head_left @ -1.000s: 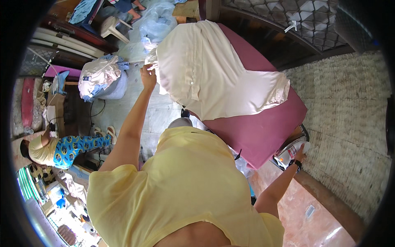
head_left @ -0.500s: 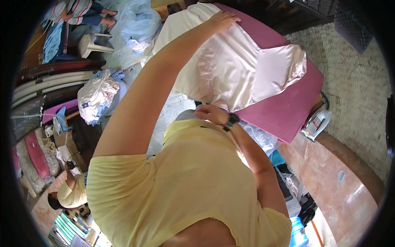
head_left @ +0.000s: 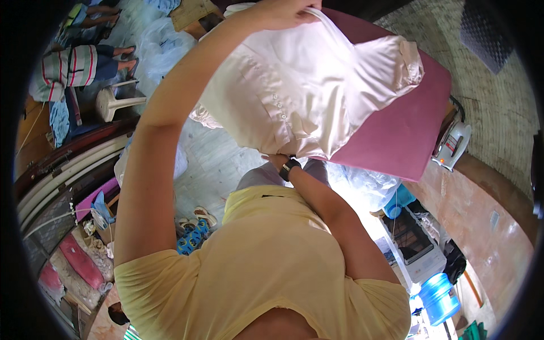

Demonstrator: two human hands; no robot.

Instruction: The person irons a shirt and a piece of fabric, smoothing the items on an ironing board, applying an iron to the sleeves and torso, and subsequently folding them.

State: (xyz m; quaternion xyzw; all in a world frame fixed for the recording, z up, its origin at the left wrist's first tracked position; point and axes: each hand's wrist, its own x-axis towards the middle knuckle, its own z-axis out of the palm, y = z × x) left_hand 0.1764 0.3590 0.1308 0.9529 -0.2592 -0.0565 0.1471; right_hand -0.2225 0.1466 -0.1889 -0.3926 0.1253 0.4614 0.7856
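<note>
A cream satin shirt (head_left: pixel 317 73) with a row of buttons is spread over a mauve padded ironing board (head_left: pixel 391 124). One short sleeve points to the right. My left hand (head_left: pixel 289 12) is at the far side, closed on a fold of the shirt and lifting it into a ridge. At the near edge, by my waist, my right hand (head_left: pixel 276 160) wears a dark watch. Its fingers are closed at the shirt's lower edge and partly hidden by the cloth.
A white and grey iron (head_left: pixel 453 144) with an orange light stands at the board's right end. Clear plastic bags (head_left: pixel 360 184) hang below the board. To the left are a beige plastic stool (head_left: pixel 113 102) and a seated person (head_left: pixel 79 65). Sandals (head_left: pixel 195 229) lie on the floor.
My left hand has gone from lying flat on the shirt to gripping and raising its far part, slightly left. My right hand has moved from my waist to the shirt's near edge.
</note>
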